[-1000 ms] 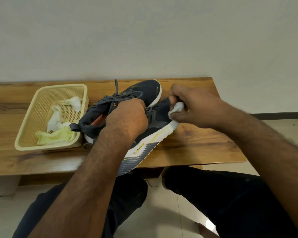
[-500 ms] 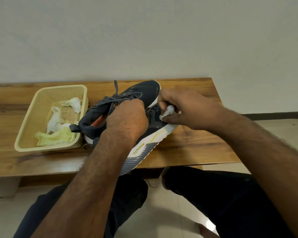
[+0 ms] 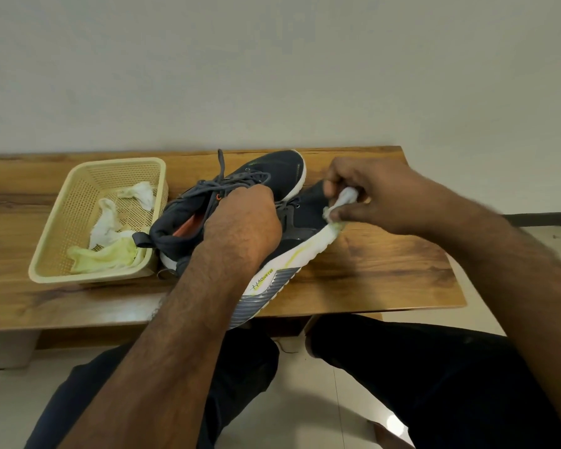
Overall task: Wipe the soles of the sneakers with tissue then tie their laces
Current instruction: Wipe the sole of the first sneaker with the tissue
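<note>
Two dark navy sneakers sat on the wooden bench (image 3: 386, 270), and the yellow plastic basket (image 3: 59, 241) serves as the landmark for everything else; the far sneaker (image 3: 272, 171) stood upright just right of the basket, its toe pointing away toward the wall, its grey laces (image 3: 222, 184) loose and untied; the near sneaker (image 3: 300, 228) lay further right of the basket and nearer the person, tipped onto its side so that its white midsole and grey ribbed outsole (image 3: 259, 301) faced the camera, the heel end overhanging the bench's front edge; the left hand (image 3: 243, 228) gripped this near sneaker from above, fingers curled down over its upper around the lace area, the fingertips themselves hidden; the right hand (image 3: 366, 196), well right of the basket, pinched a crumpled white tissue (image 3: 342, 204) between thumb and curled fingers, the tissue touching the toe end of the near sneaker just above the white midsole, where a faint yellow-green smear showed; inside the basket lay several used tissues (image 3: 110, 222), some white, one stained yellow-green at the front corner; below the bench's edge the person's dark trousers (image 3: 434, 384) and a pale tiled floor (image 3: 305, 413) were visible.
</note>
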